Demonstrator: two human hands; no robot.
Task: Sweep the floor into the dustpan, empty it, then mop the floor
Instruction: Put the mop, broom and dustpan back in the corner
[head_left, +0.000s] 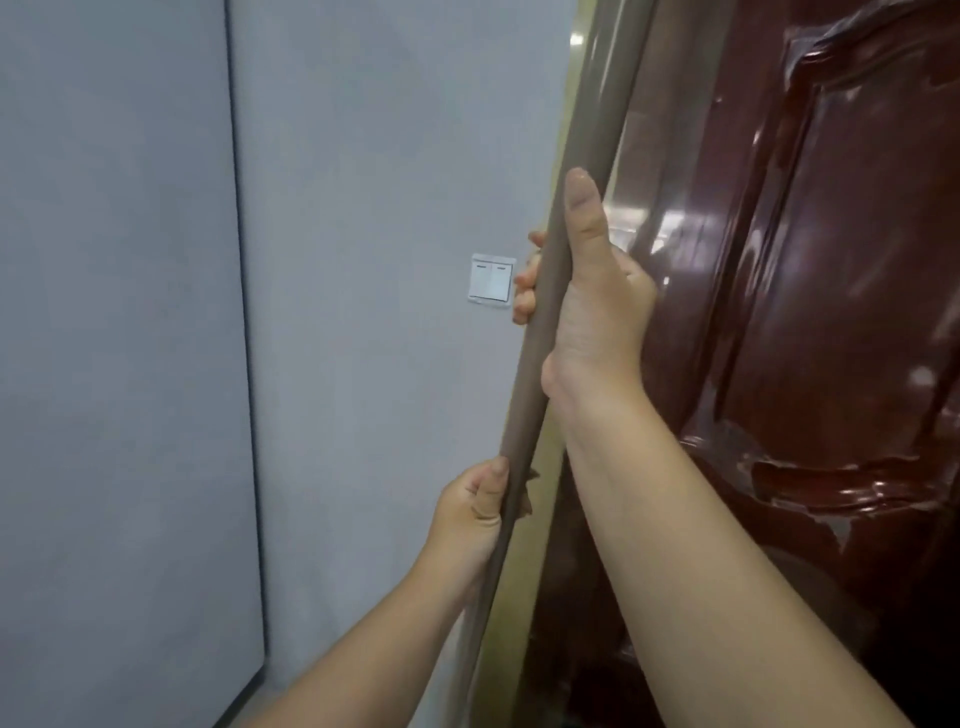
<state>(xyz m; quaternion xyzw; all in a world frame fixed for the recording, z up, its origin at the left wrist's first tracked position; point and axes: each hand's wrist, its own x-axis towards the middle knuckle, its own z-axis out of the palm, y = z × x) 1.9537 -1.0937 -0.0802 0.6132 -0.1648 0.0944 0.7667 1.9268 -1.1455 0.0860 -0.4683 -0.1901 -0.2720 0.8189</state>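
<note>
Fingers of both hands wrap the pole (540, 332), near-upright beside the door (831, 312).
Right hand (592, 317) high, left hand (472, 519) low; head and floor hidden, so progress unclear.

Matt taupe pole (540, 322); glossy lacquered wooden door (831, 260).
</note>
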